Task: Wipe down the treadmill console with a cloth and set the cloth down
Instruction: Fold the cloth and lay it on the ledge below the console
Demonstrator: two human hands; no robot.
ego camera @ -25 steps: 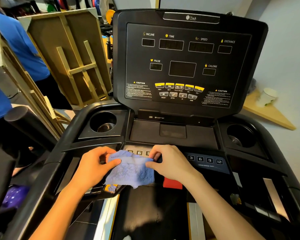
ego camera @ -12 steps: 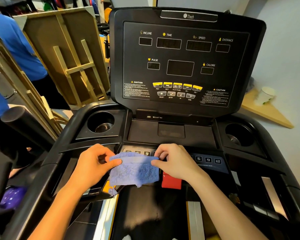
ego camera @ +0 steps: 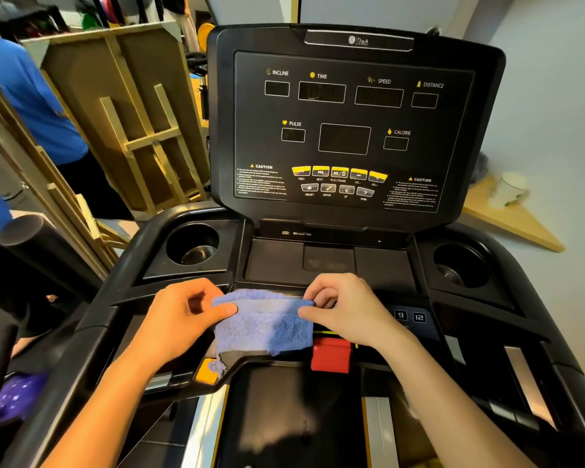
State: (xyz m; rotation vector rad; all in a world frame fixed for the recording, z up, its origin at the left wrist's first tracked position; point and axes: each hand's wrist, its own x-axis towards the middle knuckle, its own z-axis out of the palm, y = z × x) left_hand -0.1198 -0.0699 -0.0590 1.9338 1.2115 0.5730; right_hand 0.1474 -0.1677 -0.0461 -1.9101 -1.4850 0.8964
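Two bare hands are holding a small blue cloth (ego camera: 264, 324) stretched between them, low over the treadmill console (ego camera: 345, 130). The left hand (ego camera: 179, 319) is pinching the cloth's upper left corner between thumb and curled fingers. The right hand (ego camera: 347, 310) is pinching the upper right corner the same way. The cloth is hanging over the lower button panel, just left of a red safety key (ego camera: 330, 356). Cup holders (ego camera: 191, 244) are sitting at either side.
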